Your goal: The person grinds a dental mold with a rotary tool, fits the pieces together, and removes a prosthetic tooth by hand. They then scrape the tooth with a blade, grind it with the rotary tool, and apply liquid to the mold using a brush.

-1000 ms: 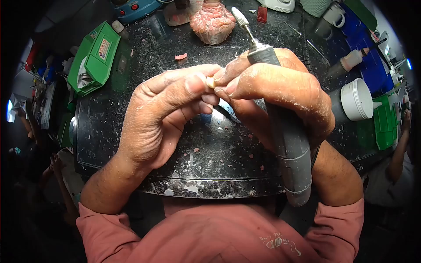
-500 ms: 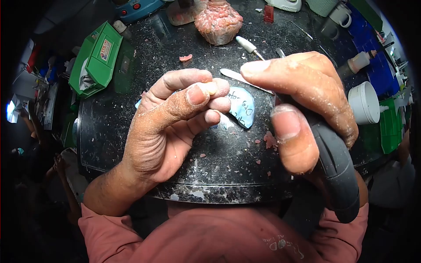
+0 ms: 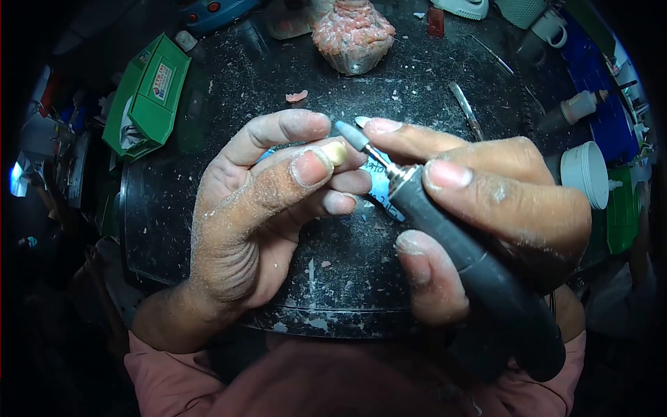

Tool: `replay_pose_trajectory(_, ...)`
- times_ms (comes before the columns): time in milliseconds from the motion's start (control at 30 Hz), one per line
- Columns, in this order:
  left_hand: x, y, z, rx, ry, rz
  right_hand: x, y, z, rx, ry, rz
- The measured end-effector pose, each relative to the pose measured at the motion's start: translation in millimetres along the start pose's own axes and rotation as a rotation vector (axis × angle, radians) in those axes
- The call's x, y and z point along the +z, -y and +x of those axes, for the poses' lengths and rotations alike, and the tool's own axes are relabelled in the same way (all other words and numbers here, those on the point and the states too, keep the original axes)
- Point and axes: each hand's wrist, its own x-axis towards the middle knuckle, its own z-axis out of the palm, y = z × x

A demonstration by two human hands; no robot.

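Note:
Between the thumb and fingertips of my left hand (image 3: 243, 201) is a small cream-coloured artificial tooth (image 3: 336, 153). My right hand (image 3: 497, 191) is wrapped round a black rotary handpiece (image 3: 445, 233), its thumb below the body and its fingers over the top. The handpiece's pale, tapered grinding bit (image 3: 352, 136) points up and left, close above the tooth. White dust coats both hands. Behind the fingers lies a blue piece with black handwriting (image 3: 381, 186), partly hidden.
A mound of pink wax (image 3: 353, 38) stands at the back of the dusty black table (image 3: 236, 90). A knife (image 3: 466, 109) lies to its right. A green bin (image 3: 149, 97) is at left, a white tub (image 3: 584, 174) at right. Pink scraps lie about.
My right hand has turned the handpiece so its bit swung left and down to the tooth. The left hand keeps its pinch, with more of the tooth showing.

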Motion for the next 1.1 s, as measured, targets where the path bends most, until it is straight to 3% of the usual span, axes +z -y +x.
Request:
replay_pose_trajectory(167,-2,-1,0,-0.011,0.033,-0.007,2,7,3,0.051,0.069,-0.01)
replay_pose_trajectory(433,1,-2,-2,-0.028,0.011,-0.038,5,-5,-2,-0.047,0.066,0.001)
replay_pose_trajectory(500,1,-2,-2,-0.029,-0.002,-0.046,17,-5,-5,-0.009,-0.187,0.012)
replay_pose_trajectory(633,-1,-2,-3,-0.041,0.015,-0.075,13,-5,-4,-0.014,-0.189,-0.001)
replay_pose_trajectory(700,-2,-1,-3,-0.046,0.005,-0.087,1,-1,-1,-0.033,0.107,0.019)
replay_pose_trajectory(1100,-8,2,-2,-0.073,0.044,-0.125,3,-6,-3,-0.056,0.074,0.016)
